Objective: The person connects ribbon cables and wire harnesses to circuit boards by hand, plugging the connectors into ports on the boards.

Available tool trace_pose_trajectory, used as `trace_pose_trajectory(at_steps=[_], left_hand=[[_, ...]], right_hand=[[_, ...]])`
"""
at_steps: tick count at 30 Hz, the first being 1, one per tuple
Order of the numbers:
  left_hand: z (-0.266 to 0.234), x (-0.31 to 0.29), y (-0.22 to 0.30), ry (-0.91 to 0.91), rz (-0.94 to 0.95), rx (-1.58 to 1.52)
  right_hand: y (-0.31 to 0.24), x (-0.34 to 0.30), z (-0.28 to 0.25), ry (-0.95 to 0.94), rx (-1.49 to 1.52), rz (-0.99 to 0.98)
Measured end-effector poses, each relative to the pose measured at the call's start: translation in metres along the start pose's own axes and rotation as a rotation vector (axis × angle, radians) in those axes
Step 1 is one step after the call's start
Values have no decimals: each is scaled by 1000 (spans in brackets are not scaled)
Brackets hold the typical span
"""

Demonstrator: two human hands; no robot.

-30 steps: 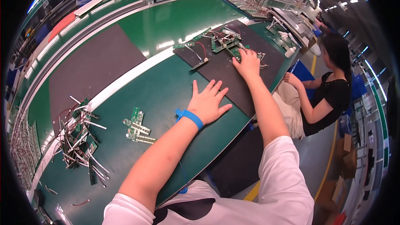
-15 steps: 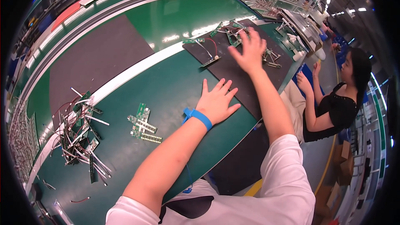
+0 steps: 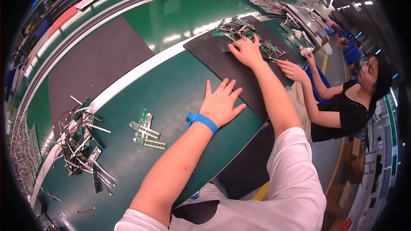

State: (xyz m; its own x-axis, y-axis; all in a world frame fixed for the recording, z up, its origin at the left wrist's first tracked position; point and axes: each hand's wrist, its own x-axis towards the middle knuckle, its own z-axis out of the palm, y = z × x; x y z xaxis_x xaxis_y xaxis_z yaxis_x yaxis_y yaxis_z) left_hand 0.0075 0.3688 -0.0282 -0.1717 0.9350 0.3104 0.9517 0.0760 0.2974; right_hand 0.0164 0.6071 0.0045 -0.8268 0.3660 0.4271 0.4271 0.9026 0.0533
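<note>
My left hand lies flat on the green tabletop, fingers spread, with a blue strap around the wrist. My right hand is over the black mat, its fingers bent together beside a pile of green circuit boards with wires. A thin sliver shows by its thumb; what the fingers hold is mostly hidden. Left of my left forearm, several bare circuit boards overlap on the tabletop.
At the left lies a tangle of wired circuit boards. A co-worker's hand touches the right edge of the pile, and their other hand holds a white roll. Another dark mat lies beyond the white rail.
My right hand has dropped left toward the mat and its fingers have bent. The wired boards at the mat's left have gone from there. The co-worker's hands have reached toward the pile.
</note>
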Motion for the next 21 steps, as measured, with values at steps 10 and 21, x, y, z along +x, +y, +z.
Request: trace_pose_trajectory(at_steps=[10, 21], left_hand=[[4, -2, 7, 13, -12, -15], [-1, -31, -6, 226, 236, -204]], right_hand=[[63, -14, 0, -30, -135, 72], [-91, -24, -35, 530, 123, -293]])
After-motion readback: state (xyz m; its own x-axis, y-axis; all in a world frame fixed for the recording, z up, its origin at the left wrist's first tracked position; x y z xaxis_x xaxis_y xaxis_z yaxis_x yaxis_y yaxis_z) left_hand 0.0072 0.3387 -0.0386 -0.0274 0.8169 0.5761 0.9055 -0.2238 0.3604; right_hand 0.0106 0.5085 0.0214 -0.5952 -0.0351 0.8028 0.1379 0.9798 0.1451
